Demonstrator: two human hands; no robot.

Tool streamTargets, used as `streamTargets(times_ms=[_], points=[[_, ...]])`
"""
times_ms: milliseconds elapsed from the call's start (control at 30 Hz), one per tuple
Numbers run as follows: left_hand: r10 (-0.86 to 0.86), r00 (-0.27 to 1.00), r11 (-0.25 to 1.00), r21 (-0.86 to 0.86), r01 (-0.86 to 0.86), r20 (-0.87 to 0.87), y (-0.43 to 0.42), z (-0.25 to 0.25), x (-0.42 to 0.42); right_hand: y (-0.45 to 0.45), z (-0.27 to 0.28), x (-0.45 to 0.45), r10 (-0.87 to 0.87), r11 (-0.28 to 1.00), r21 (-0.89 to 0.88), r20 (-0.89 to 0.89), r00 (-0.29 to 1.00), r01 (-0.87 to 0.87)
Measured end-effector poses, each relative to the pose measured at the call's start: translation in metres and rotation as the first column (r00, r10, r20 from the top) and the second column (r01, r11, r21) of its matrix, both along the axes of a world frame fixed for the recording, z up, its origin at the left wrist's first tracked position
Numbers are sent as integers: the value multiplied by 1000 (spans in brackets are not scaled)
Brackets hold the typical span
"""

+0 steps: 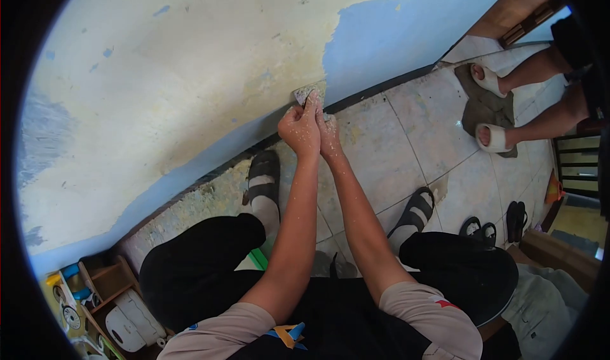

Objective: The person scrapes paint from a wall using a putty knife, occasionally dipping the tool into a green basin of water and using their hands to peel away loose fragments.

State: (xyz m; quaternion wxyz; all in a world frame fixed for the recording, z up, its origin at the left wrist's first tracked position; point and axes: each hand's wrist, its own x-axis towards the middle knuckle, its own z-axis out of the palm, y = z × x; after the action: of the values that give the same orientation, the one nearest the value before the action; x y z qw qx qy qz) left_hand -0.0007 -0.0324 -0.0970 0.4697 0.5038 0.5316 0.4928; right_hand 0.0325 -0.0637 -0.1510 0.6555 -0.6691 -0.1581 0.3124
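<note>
Both hands are together low on the wall (190,61), at the edge of its peeling cream paint. My right hand (328,136) is closed around a scraper (303,94), whose flat, flake-covered blade lies against the wall; the handle is hidden by the fingers. Pressed beside it, my left hand (299,131) is closed too, with a finger laid along the scraper. Pale paint flakes cling to both hands and forearms. Bare blue paint (381,39) shows right of the blade and in a strip along the wall's foot.
Paint crumbs litter the tiled floor (375,150) between my sandalled feet. Another person's feet in white slippers (493,137) stand on a dark cloth (476,109) at right. Black sandals (516,220) lie nearer. A wooden shelf (105,277) with toys is at lower left.
</note>
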Motion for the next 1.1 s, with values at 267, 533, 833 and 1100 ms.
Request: streamTargets(times_ms=[267,533,833,1100], points=[[-2,1000,1000,-27,3,14,4,7,6,-1,10,10,57,997,-54,79,995,-53],[-4,999,1000,14,3,34,8,-4,10,-1,19,17,97,995,-3,82,992,-97],[-25,990,998,-67,16,-135,3,-8,6,5,-29,6,11,992,-129,33,999,-7],[-38,998,998,53,36,40,3,22,12,3,21,25,133,991,-9,60,989,-133]])
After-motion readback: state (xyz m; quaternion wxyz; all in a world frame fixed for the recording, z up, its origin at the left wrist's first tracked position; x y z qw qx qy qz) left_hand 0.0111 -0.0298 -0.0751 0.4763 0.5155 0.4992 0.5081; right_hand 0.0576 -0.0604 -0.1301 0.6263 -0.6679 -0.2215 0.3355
